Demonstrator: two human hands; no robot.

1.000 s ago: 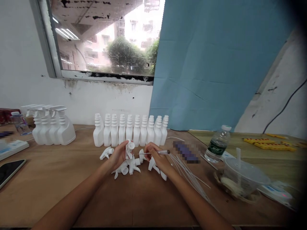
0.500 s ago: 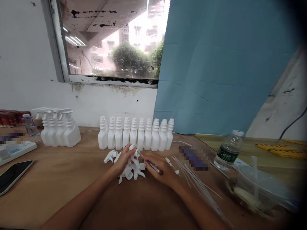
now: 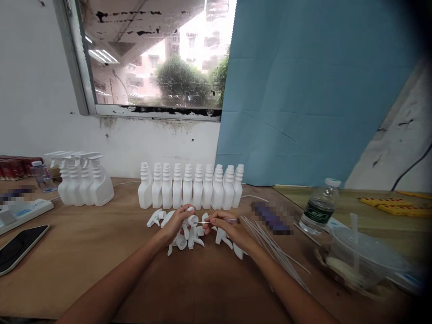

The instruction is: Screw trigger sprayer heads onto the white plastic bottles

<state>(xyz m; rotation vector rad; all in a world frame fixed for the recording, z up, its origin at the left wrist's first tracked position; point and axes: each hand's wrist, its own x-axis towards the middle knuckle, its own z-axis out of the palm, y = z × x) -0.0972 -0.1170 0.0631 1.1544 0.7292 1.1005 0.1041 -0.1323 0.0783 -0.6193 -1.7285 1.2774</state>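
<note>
Just below the frame's centre, the right hand [image 3: 232, 228] has swung its pinched thin tool [image 3: 216, 221] level again, tip toward the trigger sprayer head [image 3: 189, 221] gripped in the left hand [image 3: 176, 221] (over the loose pile), suggesting insertion is under way.

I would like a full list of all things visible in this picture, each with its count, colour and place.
open bottles: ten, white, row at table back
capped spray bottles: about four, white, back left
spray heads: loose pile, white, under the hands
thin tool: one, dark-handled, in right hand
tubes: bundle, white, right of pile
water bottle: one, clear, right
lidded cup: one, clear, far right
phone: one, black, left edge
table: one, brown wood
left hand: grips one spray head
right hand: holds the tool
</note>
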